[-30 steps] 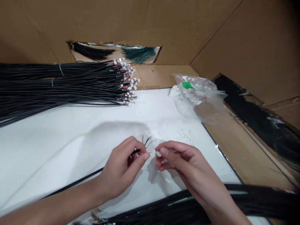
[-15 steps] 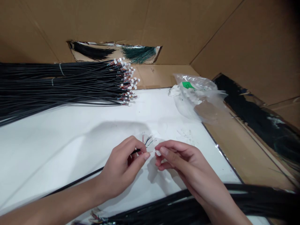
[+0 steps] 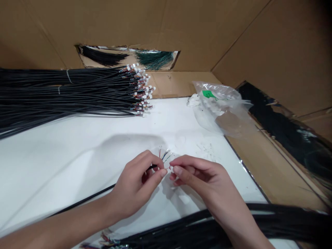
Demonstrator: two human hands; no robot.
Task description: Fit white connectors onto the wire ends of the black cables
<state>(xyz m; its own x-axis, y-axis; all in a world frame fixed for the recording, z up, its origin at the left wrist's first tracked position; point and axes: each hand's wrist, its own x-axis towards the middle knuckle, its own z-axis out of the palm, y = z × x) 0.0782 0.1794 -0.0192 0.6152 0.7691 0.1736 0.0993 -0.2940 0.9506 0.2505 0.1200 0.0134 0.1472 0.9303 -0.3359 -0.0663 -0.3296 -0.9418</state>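
Note:
My left hand (image 3: 141,181) is closed round the end of a black cable (image 3: 95,194), which trails away to the lower left. Thumb and forefinger pinch one thin reddish wire (image 3: 167,168) from it. Other thin coloured wires (image 3: 164,154) with small metal tips fan out beyond my fingers. My right hand (image 3: 197,173) pinches a small white connector (image 3: 171,168), mostly covered by the fingertips. The reddish wire spans the short gap between the hands and meets the connector; how deep it sits inside cannot be made out.
Black cables with white connectors (image 3: 141,86) lie bundled at the back left. A clear plastic bag (image 3: 228,117) of white parts rests at the back right. More black cables (image 3: 176,231) cross the near edge. Cardboard walls (image 3: 194,34) stand behind and to the right.
My right hand has shifted slightly left, bringing the white connector closer to my left fingertips. Less of the connector shows between the right fingers.

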